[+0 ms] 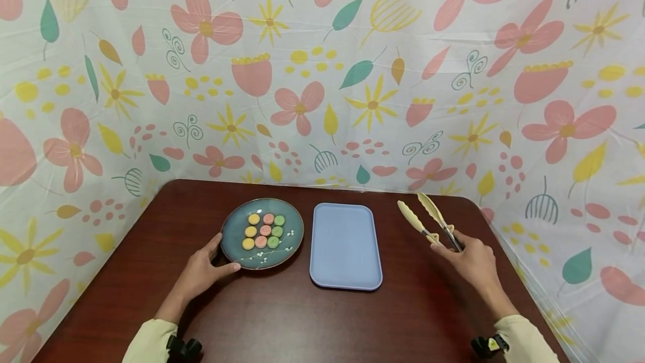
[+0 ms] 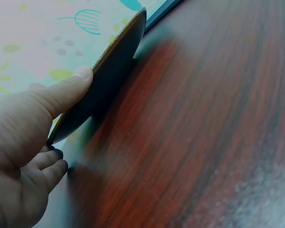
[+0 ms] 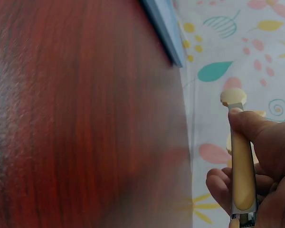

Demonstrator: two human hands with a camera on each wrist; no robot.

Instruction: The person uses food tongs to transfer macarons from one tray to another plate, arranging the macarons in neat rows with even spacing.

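Observation:
My left hand [image 1: 204,270] grips the near-left rim of a round blue-green plate [image 1: 234,248] with white blossom decoration. In the left wrist view the thumb lies on the rim of the plate [image 2: 109,80], and the fingers curl beneath it. Several small macarons sit on the plate in three columns: yellow [image 1: 250,232], pink [image 1: 265,231] and green [image 1: 276,232]. At the table's right side my right hand [image 1: 473,262] holds tongs [image 1: 412,216] with cream tips, their arms spread apart and nothing between them. The right wrist view shows my thumb pressing the handle of the tongs [image 3: 243,173].
A light blue rectangular tray [image 1: 345,246] lies between the plate and the tongs. Everything rests on a dark reddish-brown wooden table [image 1: 302,324]. Behind and beside it hangs a white cloth [image 1: 347,60] printed with flowers and leaves, close to the table's edges.

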